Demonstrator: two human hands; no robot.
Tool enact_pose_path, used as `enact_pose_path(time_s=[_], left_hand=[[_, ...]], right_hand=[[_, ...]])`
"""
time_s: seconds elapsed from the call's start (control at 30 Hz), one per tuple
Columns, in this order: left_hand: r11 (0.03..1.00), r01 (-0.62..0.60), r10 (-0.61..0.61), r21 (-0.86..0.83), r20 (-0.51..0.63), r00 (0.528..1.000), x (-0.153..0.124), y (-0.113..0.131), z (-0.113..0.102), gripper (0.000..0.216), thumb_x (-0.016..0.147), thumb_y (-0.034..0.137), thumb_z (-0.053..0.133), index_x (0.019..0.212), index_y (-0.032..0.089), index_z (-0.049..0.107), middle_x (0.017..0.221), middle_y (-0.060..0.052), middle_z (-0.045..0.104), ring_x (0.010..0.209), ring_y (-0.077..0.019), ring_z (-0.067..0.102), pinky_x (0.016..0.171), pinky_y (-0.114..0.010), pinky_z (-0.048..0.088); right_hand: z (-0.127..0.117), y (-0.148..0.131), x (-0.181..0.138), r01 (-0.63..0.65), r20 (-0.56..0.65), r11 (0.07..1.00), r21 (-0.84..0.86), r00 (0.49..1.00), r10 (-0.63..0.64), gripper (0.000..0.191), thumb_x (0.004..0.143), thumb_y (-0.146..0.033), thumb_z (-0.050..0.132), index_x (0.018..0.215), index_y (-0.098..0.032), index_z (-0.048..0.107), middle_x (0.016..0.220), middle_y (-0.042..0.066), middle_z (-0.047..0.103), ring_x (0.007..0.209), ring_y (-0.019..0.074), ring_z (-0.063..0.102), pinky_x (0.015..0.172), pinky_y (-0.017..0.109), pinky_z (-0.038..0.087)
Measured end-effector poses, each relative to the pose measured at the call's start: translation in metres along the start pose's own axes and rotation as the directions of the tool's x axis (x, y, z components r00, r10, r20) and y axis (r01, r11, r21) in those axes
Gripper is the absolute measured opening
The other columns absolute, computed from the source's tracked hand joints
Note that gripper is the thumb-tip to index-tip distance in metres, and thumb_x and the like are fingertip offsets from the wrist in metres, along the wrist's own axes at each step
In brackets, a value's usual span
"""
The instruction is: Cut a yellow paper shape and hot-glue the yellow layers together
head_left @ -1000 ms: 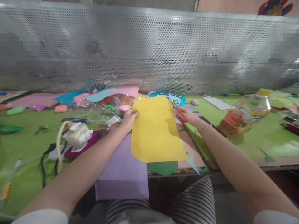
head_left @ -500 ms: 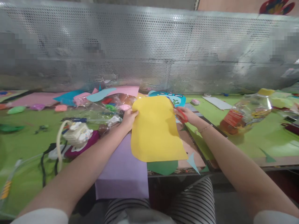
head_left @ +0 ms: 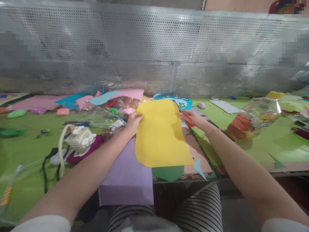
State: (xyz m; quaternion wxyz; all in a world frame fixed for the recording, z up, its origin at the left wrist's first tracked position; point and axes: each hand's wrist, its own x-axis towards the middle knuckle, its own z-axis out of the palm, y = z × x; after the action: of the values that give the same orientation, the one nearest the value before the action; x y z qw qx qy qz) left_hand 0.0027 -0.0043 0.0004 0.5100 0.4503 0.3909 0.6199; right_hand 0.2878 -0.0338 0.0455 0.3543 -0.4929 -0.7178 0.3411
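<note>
A yellow sheet (head_left: 160, 135) with rounded corners at the top and lower left is held up in front of me. My left hand (head_left: 134, 123) pinches its left edge, thumb on the near face. In my right hand (head_left: 193, 119) are red-handled scissors (head_left: 189, 119), at the sheet's upper right edge; their blades are mostly hidden. Under the yellow sheet lie a purple sheet (head_left: 127, 180), hanging over the table edge, and a green paper piece (head_left: 168, 173). A light blue scrap (head_left: 200, 169) lies by the lower right corner.
A perforated metal screen (head_left: 154, 48) closes off the back. To the right stands a tilted plastic bottle (head_left: 256, 116) with a yellow cap. At left are a cream charger block (head_left: 80, 138) with cables, clear plastic bags and coloured clay lumps. Pink paper (head_left: 38, 106) lies farther back.
Almost nothing differs. The scissors and my right hand have shifted very slightly at the sheet's right edge; my left hand keeps its grip.
</note>
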Motion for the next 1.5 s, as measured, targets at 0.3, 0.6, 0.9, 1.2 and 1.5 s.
enact_pose_path(time_s=[0.3, 0.6, 0.9, 1.2, 1.5], left_hand=[[1.0, 0.005, -0.005, -0.003, 0.0, 1.0, 0.0013, -0.0012, -0.0008, 0.025, 0.056, 0.023, 0.069, 0.078, 0.017, 0.059, 0.075, -0.003, 0.067, 0.064, -0.0176, 0.062, 0.063, -0.031, 0.049], [1.0, -0.005, 0.005, -0.007, -0.005, 1.0, 0.0015, -0.0003, -0.0017, 0.028, 0.055, 0.025, 0.071, 0.078, 0.016, 0.058, 0.075, -0.003, 0.067, 0.064, -0.0174, 0.062, 0.062, -0.031, 0.049], [1.0, -0.002, 0.002, -0.007, -0.006, 1.0, 0.0012, -0.0004, -0.0009, 0.025, 0.056, 0.023, 0.069, 0.078, 0.017, 0.059, 0.074, -0.002, 0.066, 0.063, -0.017, 0.062, 0.062, -0.031, 0.049], [1.0, -0.005, 0.005, -0.004, -0.018, 1.0, 0.0022, -0.0019, -0.0016, 0.024, 0.055, 0.024, 0.07, 0.076, 0.017, 0.059, 0.074, -0.002, 0.066, 0.063, -0.017, 0.062, 0.062, -0.03, 0.049], [1.0, 0.002, -0.002, -0.01, 0.009, 1.0, 0.0015, -0.0016, -0.0008, 0.028, 0.055, 0.025, 0.071, 0.079, 0.017, 0.059, 0.077, -0.003, 0.067, 0.066, -0.0179, 0.063, 0.065, -0.032, 0.049]], right_hand=[[-0.0003, 0.0, 0.0003, 0.001, -0.001, 1.0, -0.002, 1.0, -0.001, 0.046, 0.075, -0.062, 0.054, 0.06, -0.02, 0.042, 0.044, -0.004, 0.044, 0.039, 0.0079, 0.039, 0.039, 0.022, 0.032], [-0.0015, 0.0026, 0.0012, -0.028, 0.013, 1.0, 0.006, 1.0, 0.028, 0.043, 0.077, -0.06, 0.054, 0.063, -0.02, 0.044, 0.045, -0.004, 0.045, 0.039, 0.009, 0.041, 0.039, 0.023, 0.034], [-0.0005, -0.0017, -0.0012, -0.015, -0.003, 0.999, 0.037, 1.0, 0.015, 0.047, 0.075, -0.062, 0.054, 0.061, -0.02, 0.042, 0.045, -0.004, 0.044, 0.04, 0.0078, 0.039, 0.039, 0.022, 0.032], [-0.0012, -0.0018, -0.0015, -0.015, 0.011, 1.0, 0.003, 1.0, 0.015, 0.047, 0.076, -0.064, 0.051, 0.063, -0.02, 0.042, 0.046, -0.004, 0.044, 0.039, 0.008, 0.04, 0.039, 0.022, 0.033], [-0.0004, -0.0038, -0.0019, -0.003, 0.015, 1.0, -0.001, 1.0, 0.003, 0.048, 0.075, -0.065, 0.052, 0.061, -0.02, 0.041, 0.045, -0.004, 0.044, 0.039, 0.0077, 0.04, 0.04, 0.022, 0.033]])
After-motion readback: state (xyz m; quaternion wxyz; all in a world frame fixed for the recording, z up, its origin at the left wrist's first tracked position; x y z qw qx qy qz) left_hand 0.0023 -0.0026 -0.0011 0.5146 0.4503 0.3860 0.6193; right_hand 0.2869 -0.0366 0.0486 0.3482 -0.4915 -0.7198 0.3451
